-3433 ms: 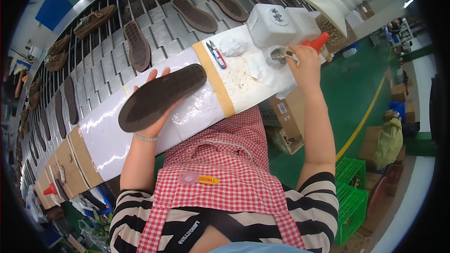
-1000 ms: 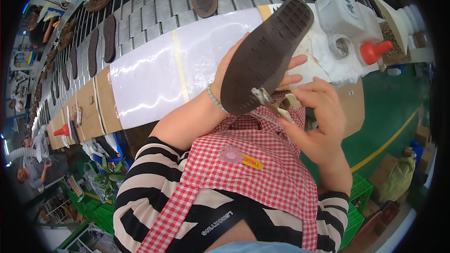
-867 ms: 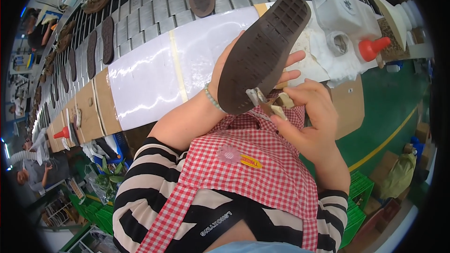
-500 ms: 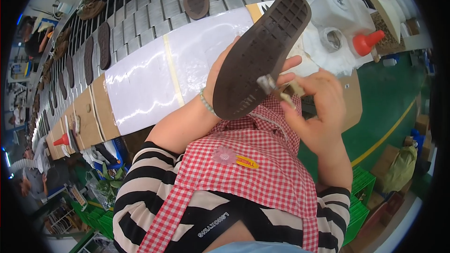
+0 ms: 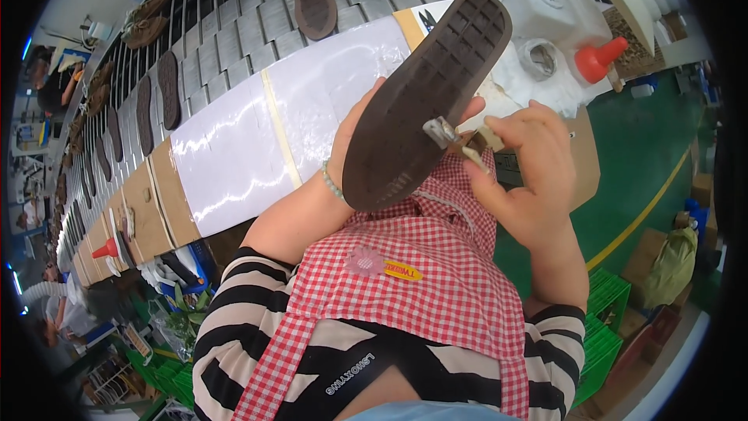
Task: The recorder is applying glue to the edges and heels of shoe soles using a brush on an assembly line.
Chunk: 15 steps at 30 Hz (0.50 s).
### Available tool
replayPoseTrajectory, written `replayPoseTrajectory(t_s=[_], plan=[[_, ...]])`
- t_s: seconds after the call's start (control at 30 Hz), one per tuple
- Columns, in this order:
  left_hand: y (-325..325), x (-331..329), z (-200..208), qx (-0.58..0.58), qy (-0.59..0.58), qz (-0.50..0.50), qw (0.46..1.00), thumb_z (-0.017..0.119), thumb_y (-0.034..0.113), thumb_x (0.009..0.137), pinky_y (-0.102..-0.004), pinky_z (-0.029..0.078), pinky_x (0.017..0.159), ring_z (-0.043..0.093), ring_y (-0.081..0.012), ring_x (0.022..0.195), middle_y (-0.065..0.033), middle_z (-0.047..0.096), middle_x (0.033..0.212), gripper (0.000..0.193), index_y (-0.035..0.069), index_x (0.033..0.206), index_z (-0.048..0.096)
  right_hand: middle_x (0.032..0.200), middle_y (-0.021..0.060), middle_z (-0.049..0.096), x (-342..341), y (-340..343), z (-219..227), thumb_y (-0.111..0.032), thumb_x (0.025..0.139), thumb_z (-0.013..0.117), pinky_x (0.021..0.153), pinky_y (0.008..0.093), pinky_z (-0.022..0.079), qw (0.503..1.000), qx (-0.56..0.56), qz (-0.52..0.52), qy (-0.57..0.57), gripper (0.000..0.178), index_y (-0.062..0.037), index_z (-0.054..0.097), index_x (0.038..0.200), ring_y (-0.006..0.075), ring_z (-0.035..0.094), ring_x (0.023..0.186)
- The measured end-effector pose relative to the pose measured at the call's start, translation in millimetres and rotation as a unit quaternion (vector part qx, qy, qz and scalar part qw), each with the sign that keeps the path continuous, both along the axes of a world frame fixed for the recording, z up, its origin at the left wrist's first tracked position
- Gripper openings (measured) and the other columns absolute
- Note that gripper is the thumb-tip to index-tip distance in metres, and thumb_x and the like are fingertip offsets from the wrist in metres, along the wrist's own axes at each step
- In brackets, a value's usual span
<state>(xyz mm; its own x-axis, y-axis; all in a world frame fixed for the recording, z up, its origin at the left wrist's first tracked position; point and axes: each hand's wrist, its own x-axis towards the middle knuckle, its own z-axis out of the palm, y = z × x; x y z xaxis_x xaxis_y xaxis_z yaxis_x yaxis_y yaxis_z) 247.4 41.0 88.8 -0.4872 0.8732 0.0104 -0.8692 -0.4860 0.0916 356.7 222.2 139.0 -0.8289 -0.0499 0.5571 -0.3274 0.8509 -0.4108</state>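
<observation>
One slatted metal conveyor (image 5: 234, 54) runs along the far side, bearing loose brown soles (image 5: 310, 4). Next in size comes the table (image 5: 226, 140), partly covered by a shiny white sheet. A translucent plastic jug (image 5: 523, 4) stands toward its right end, near a red cone-shaped nozzle (image 5: 600, 61).

I hold one brown shoe sole (image 5: 405, 117) up above the table's near edge, in front of my checked apron (image 5: 413, 265). My left hand (image 5: 351, 121) carries it from beneath; most of that grip is hidden. My right hand (image 5: 541, 160) pinches a small brush-like tool (image 5: 440, 132) between thumb and fingers, its greyish tip over the sole's right edge; I cannot tell whether they touch.

With that tip so near the edge, a skid could put it onto my left fingertips (image 5: 473, 108), just beyond. Pressing hard on one side might also tip the sole, since I judge it is mostly propped from below.

Its gridded face is turned up toward me. The long axis slants: narrower end up and right toward the jug, broader end down and left toward my bracelet (image 5: 332, 182).
</observation>
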Motion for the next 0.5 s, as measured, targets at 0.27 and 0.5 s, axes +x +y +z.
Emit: replayPoseTrajectory(t_s=[0.27, 0.5], plan=[[-1.3, 5.2, 4.0, -0.026, -0.018, 0.004, 0.999, 0.028, 0.042, 0.110, -0.0536, 0.031, 0.123, 0.031, -0.0380, 0.149, -0.0229, 0.034, 0.158, 0.061, 0.003, 0.157, 0.029, 0.087, 0.0064, 0.064, -7.3, 9.0, -0.3, -0.006, 0.065, 0.084, 0.085, 0.0408, 0.047, 0.997, -0.058, -0.023, 0.048, 0.042, -0.0053, 0.068, 0.104, 0.0283, 0.061, 0.089], [-6.7, 11.6, -10.3, -0.072, 0.002, 0.019, 0.997, 0.031, 0.041, 0.110, -0.0535, 0.028, 0.124, 0.030, -0.0373, 0.150, -0.0221, 0.037, 0.158, 0.060, 0.005, 0.157, 0.030, 0.088, 0.0065, 0.064, -10.7, 14.3, 4.1, -0.004, 0.068, 0.082, 0.083, 0.0374, 0.047, 0.991, -0.125, -0.043, 0.019, 0.041, -0.0036, 0.067, 0.106, 0.0247, 0.061, 0.085]])
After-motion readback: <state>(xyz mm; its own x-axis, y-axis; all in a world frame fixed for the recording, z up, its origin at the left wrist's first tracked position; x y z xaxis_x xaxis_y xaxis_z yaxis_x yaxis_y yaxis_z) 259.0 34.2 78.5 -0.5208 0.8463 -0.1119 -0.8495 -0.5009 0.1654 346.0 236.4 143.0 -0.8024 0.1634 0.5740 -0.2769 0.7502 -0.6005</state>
